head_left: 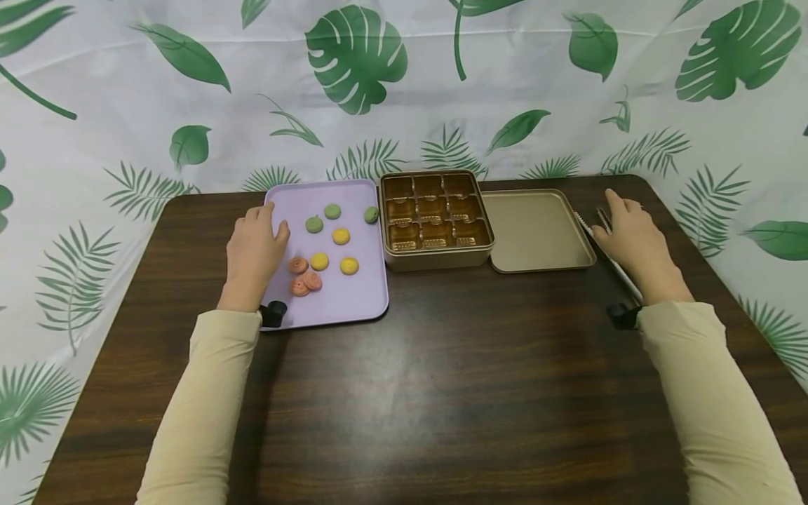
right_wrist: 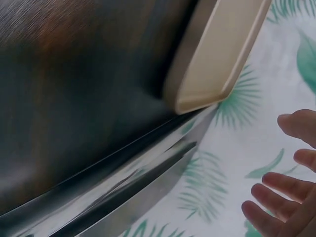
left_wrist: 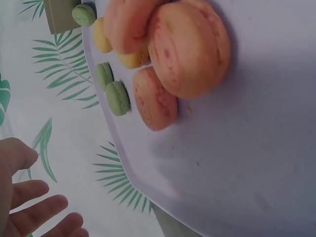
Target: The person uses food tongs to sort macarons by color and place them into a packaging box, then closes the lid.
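Observation:
In the head view my left hand [head_left: 252, 247] hovers over the left side of a lilac tray [head_left: 360, 301], fingers relaxed and holding nothing. Macarons lie scattered on that tray: green ones [head_left: 332, 210], yellow ones [head_left: 341, 236] and pink ones [head_left: 298, 264], two of the pink leaning together. The left wrist view shows a pink macaron [left_wrist: 190, 52] up close, with the left hand [left_wrist: 34, 212] spread apart from it. Over at the right, my right hand [head_left: 637, 242] is above metal tongs [head_left: 621, 275] with serrated tips. Its fingers [right_wrist: 276, 187] are extended, with nothing between them, in the right wrist view.
Between tray and lid stands a gold tin [head_left: 438, 261] with a divided insert of several vacant compartments. Its shallow gold lid [head_left: 536, 231] lies beside it, inside upward. All rest on a dark wooden table [head_left: 442, 379], backed by a leaf-patterned cloth [head_left: 252, 105].

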`<move>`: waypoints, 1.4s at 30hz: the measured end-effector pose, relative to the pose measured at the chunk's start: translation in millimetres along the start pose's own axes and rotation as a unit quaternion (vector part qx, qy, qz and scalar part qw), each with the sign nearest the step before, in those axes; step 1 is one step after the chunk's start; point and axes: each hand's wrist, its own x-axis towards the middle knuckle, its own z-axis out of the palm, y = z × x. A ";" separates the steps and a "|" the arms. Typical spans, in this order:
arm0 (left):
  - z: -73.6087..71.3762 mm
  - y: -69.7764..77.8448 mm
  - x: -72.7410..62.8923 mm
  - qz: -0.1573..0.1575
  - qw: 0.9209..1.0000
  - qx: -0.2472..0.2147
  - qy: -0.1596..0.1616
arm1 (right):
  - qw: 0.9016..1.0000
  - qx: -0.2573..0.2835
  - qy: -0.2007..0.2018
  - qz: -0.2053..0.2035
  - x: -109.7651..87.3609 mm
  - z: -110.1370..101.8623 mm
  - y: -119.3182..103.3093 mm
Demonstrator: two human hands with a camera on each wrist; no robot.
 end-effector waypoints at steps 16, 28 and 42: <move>-10.0 -26.2 -1.2 -0.068 0.991 -0.093 -0.062 | 0.998 -0.013 -0.050 0.032 -10.6 9.6 38.1; -8.4 -47.0 -1.4 -0.085 0.984 -0.131 -0.082 | 0.996 -0.008 -0.079 0.031 -15.3 17.3 55.4; 5.5 -60.8 -1.9 -0.135 0.955 -0.210 -0.161 | 0.995 -0.005 -0.091 0.038 -17.4 24.4 69.2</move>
